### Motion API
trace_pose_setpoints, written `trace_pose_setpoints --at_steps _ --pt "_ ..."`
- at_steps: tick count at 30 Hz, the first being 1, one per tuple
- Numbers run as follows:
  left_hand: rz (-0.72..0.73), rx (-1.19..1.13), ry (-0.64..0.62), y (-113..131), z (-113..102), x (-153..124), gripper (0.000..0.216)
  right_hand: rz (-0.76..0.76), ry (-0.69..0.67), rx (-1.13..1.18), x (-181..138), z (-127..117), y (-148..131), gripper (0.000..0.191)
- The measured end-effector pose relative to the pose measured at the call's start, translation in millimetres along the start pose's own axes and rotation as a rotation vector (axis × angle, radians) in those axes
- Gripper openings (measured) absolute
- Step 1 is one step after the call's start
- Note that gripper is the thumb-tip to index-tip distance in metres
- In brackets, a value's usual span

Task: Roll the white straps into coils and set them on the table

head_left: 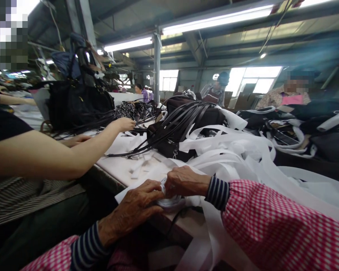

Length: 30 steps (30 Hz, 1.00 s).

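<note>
My left hand (135, 205) and my right hand (183, 181) meet at the near edge of the white table (121, 167). Both are closed on a small bunched wad of white tape (169, 201) between them. Long white tape strips (237, 150) trail from it in a loose heap to the right. My sleeves are red-and-white check with dark striped cuffs. A black bag with long black straps (180, 124) lies just beyond the heap.
A co-worker's bare arm (73, 154) reaches across from the left, hand (125, 123) at a bundle of black straps. Black bags (79, 101) stand at the back left. More bags and white strips (293, 128) lie right. Other people sit behind.
</note>
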<state>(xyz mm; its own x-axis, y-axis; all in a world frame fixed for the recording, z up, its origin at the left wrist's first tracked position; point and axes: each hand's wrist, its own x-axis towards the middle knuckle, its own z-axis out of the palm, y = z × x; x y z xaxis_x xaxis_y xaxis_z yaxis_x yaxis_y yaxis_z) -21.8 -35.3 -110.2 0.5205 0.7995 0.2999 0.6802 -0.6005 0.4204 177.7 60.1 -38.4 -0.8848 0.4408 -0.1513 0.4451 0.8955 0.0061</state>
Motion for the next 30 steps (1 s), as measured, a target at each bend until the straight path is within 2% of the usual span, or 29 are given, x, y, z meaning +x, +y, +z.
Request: trace_pose_setpoints --at_steps 6,10,14,19,24,26,30 --pt "0.003 0.041 -0.058 -2 -8 3 0.020 -0.220 0.006 -0.003 -15 10 16 0.022" --pt "0.002 0.110 -0.100 2 -15 10 0.023 -0.263 0.078 0.114 -28 16 19 0.028" --pt "0.012 0.232 -0.131 2 -18 17 0.042 -0.290 0.136 0.059 -31 16 14 0.019" --pt "-0.009 0.263 -0.151 -3 -19 18 0.031 -0.356 0.168 -0.077 -34 18 11 0.009" --pt "-0.017 0.141 -0.176 1 -32 15 0.018 -0.321 0.236 -0.051 -39 32 12 0.012" --pt "-0.006 0.146 -0.151 4 -38 17 0.019 -0.297 0.244 -0.043 -41 36 11 0.016" --pt "-0.003 0.447 -0.073 16 -38 26 0.017 -0.252 0.243 -0.041 -43 37 7 0.017"
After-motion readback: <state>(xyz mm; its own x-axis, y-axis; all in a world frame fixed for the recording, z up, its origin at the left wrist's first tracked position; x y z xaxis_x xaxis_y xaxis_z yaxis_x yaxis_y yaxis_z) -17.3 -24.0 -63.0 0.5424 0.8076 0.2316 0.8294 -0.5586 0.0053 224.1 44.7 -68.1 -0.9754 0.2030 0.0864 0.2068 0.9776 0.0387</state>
